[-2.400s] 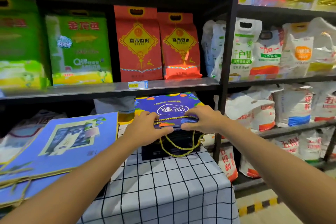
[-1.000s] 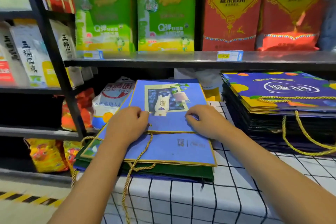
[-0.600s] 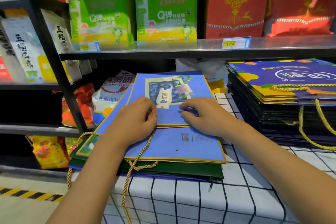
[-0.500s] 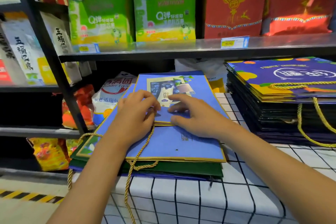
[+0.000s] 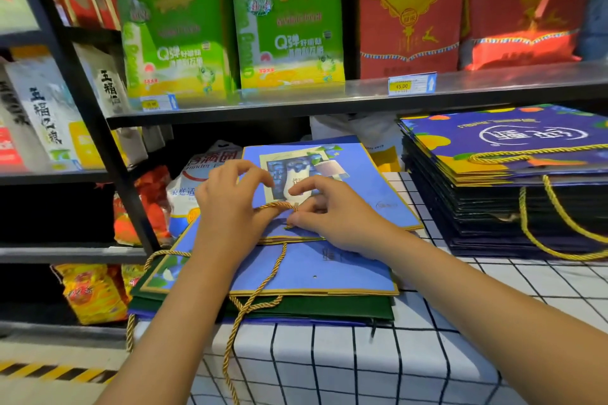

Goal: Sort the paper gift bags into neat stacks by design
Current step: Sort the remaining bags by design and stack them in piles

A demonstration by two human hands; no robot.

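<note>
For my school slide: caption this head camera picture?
Two hands fiddle with a gold cord on blue gift bags.
</note>
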